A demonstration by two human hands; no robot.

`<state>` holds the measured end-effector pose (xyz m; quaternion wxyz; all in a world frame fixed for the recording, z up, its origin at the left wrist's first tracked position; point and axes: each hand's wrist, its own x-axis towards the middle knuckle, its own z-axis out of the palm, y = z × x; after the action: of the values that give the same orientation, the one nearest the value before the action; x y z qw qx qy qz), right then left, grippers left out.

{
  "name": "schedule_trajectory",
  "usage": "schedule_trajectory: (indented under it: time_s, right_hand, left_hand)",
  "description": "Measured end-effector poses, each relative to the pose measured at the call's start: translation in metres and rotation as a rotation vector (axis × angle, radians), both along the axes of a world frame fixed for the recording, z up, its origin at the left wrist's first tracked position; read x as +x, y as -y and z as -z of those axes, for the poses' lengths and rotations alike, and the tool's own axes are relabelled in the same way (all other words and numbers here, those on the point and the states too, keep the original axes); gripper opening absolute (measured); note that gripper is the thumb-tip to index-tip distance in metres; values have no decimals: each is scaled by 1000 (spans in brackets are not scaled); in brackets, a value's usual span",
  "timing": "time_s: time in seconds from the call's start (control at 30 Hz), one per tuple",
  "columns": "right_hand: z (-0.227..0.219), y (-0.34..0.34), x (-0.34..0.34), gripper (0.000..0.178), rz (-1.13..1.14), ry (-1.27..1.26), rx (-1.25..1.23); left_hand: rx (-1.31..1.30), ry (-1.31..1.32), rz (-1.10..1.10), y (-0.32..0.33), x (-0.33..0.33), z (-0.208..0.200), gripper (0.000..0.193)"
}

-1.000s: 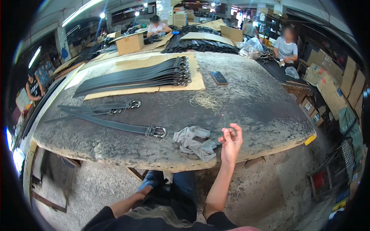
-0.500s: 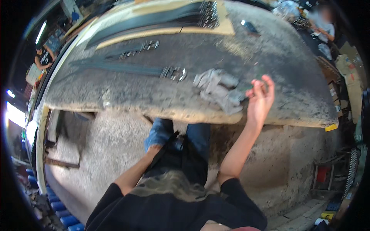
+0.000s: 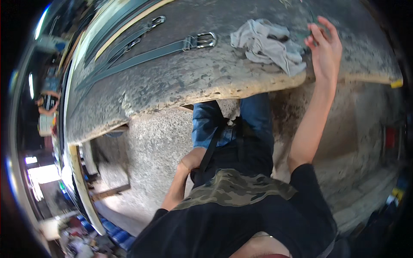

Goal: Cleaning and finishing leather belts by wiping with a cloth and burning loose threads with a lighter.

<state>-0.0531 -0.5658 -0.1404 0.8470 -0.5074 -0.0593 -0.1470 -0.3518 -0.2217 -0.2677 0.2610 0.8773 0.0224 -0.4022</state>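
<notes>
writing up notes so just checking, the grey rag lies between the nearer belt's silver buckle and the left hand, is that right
One slip: it is the right hand, not the left hand. The head view shows the grey rag between the nearer belt's silver buckle and that hand.

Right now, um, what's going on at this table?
Someone is standing at a worn worktable. Their right hand is raised over it with the fingers loosely curled, just to the right of a crumpled grey cloth; whether it pinches something thin is hard to tell. The left hand is down by the thigh of the jeans, its fingers hidden. Dark belts lie on the tabletop left of the cloth, touched by neither hand.
</notes>
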Motion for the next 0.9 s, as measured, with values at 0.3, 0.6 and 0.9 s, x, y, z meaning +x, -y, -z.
schedule_trajectory:
  time_s: [0.3, 0.6, 0.9]
  right_hand:
    - [17, 27, -1, 37, 41, 145, 217]
    - [89, 62, -178, 28, 442, -291, 255]
    - [148, 56, -252, 24, 490, -459, 533]
  left_hand:
    - [-14, 487, -353, -59, -1, -82, 30]
    - [-1330, -19, -355, 88, 116, -21, 27]
    - [-1323, -260, -147, 237, 149, -3, 22]
